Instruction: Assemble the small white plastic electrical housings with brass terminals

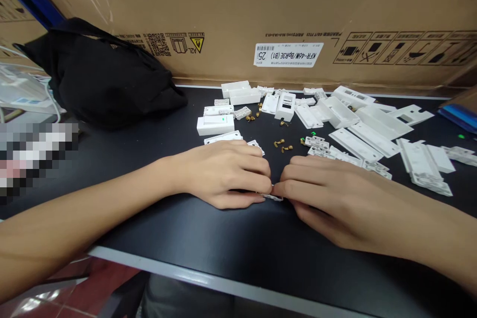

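Note:
Between my fingertips is a small white plastic part [274, 197], mostly covered, so its full shape does not show. My left hand [227, 174] grips its left end, fingers curled and thumb below. My right hand [324, 194] is closed at its right end, with the fingertips touching the part. Just beyond my hands lie several small brass contacts [286, 148]. A white switch [215, 124] with a green mark stands beyond my left hand. Past my right hand lie white slotted plastic pieces [316, 142].
White plastic housings [339, 112] and flat covers [356, 144] are scattered over the right of the black table [231, 238]. A black cloth bag [112, 74] sits at the back left. A large cardboard box [223, 5] walls off the back. Something blue [460, 117] lies at the right edge.

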`<state>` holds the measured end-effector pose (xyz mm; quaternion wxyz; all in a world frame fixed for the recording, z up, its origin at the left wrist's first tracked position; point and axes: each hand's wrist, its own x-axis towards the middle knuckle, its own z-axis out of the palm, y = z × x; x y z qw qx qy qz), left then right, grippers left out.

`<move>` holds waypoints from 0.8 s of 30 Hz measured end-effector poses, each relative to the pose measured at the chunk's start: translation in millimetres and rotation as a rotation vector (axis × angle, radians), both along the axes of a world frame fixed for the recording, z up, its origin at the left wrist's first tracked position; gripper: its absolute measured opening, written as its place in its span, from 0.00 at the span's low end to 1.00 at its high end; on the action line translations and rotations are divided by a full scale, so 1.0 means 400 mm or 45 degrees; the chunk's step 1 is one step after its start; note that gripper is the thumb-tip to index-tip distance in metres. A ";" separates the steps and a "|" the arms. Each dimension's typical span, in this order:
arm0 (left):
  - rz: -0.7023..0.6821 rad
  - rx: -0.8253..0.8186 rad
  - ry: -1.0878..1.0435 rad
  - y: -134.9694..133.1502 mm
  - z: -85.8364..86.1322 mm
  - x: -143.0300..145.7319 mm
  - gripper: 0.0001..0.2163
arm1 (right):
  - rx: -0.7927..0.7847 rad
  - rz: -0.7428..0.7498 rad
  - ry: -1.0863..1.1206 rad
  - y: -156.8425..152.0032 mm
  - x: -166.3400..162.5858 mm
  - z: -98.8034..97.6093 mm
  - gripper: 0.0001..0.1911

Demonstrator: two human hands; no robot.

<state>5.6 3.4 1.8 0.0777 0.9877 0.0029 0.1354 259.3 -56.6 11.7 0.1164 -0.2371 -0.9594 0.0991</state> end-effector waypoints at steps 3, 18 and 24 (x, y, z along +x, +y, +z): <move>0.012 0.017 0.006 -0.004 0.003 0.001 0.10 | 0.003 -0.011 -0.006 -0.004 0.001 0.002 0.11; 0.036 -0.049 -0.045 0.001 -0.004 -0.002 0.09 | -0.069 -0.044 0.023 -0.004 -0.001 0.000 0.10; 0.042 -0.094 -0.088 0.006 -0.009 -0.005 0.08 | -0.106 -0.064 0.013 -0.002 0.002 -0.001 0.09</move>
